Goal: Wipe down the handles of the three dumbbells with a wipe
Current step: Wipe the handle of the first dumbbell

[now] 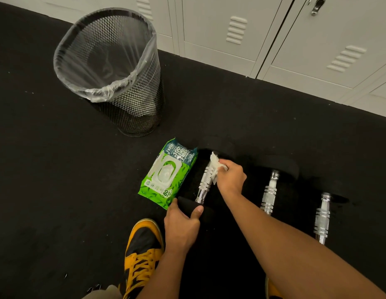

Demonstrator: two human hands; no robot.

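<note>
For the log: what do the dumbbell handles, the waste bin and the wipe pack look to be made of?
Dumbbell handles: polished metal, likely chromed steel, with bright mirror glints and ringed grip bands.
Waste bin: black wire mesh, probably painted metal, since the floor shows through its lattice. Its liner looks like thin clear plastic film, crinkled over the rim.
Wipe pack: glossy printed plastic film with a hard-looking white flip lid.

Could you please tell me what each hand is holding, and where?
Right hand pinches the crumpled white wipe against the leftmost chrome dumbbell handle; left hand grips that dumbbell's near black end.
</note>
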